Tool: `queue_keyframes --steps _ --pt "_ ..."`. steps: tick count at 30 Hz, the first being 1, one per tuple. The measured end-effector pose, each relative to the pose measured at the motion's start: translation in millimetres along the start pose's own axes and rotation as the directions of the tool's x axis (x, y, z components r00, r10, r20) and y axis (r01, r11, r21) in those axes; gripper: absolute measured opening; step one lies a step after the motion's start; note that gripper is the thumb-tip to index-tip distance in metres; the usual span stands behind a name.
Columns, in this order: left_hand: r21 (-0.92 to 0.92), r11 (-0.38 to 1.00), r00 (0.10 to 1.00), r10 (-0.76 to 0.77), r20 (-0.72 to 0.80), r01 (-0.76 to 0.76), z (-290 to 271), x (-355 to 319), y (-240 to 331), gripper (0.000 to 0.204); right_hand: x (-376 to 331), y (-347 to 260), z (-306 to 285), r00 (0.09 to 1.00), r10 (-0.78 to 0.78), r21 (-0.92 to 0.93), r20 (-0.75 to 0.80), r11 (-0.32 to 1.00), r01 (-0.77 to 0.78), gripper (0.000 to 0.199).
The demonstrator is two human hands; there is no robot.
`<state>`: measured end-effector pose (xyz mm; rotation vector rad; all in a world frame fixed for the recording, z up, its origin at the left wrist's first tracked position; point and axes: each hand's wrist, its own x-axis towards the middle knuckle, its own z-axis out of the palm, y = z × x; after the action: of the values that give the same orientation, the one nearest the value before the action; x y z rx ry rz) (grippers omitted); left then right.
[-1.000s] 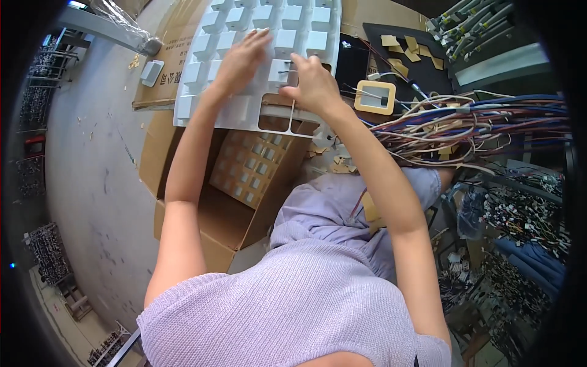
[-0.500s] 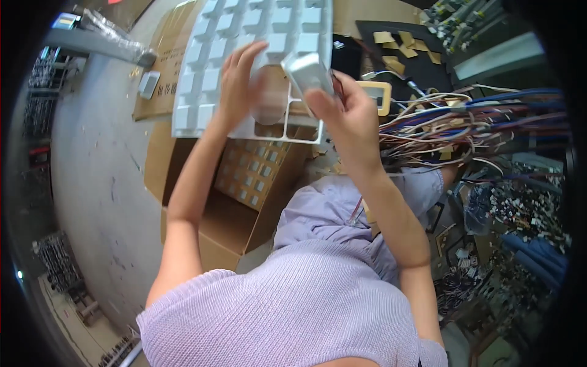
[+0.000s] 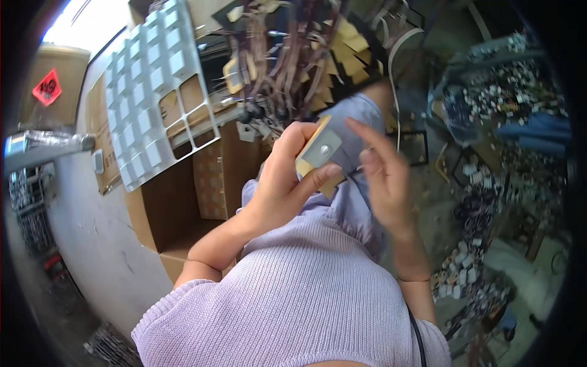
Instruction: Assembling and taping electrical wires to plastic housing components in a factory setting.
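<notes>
My left hand [image 3: 287, 177] grips a small tan square frame with a grey plate and a round stud in it [image 3: 321, 150], held in front of my chest. My right hand [image 3: 382, 177] hovers just to the right of the piece with its fingers spread, holding nothing. A white plastic tray with many square pockets [image 3: 156, 92] lies across the top of an open cardboard box [image 3: 171, 214] at the upper left, with a few pockets empty.
A bundle of coloured wires [image 3: 287, 55] and tan square frames [image 3: 348, 43] lie beyond my hands. Heaps of small parts [image 3: 507, 98] fill the right side. A grey concrete floor [image 3: 92, 244] runs along the left, with a metal bar [image 3: 43, 150].
Both hands have left the white tray and come back toward my chest. My left hand now holds a small framed piece, and the view has swung to the right.
</notes>
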<state>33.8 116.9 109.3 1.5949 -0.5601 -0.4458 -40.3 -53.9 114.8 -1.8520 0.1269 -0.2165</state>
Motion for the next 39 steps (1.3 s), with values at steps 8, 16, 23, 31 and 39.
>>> queue_keyframes --steps 8,16,23,31,39 --pt "0.186 0.979 0.962 0.034 0.271 -0.087 42.9 41.5 1.0 0.044 -28.2 1.8 -63.8 0.942 0.002 -0.045 -0.336 0.999 -0.019 0.027" --pt "0.064 0.994 0.938 0.061 0.341 -0.087 64.5 49.6 -0.5 0.042 -21.2 7.9 -66.1 0.911 -0.043 0.025 -0.41 0.998 0.058 0.018" --pt "0.122 0.988 0.941 0.049 0.334 -0.095 62.8 51.8 1.6 0.041 -13.4 11.0 -60.6 0.815 -0.472 -0.587 -0.335 0.781 0.211 0.028" --pt "0.17 0.978 0.952 0.07 0.297 -0.125 64.3 55.0 -3.0 0.04 -24.4 -3.2 -63.3 0.875 -0.471 -0.687 -0.11 0.673 0.276 0.033" --pt "0.299 0.929 0.932 0.107 0.347 -0.218 68.4 54.8 -0.6 0.042 -32.8 -3.7 -66.0 0.888 -0.459 -0.763 -0.001 0.575 0.296 0.028"
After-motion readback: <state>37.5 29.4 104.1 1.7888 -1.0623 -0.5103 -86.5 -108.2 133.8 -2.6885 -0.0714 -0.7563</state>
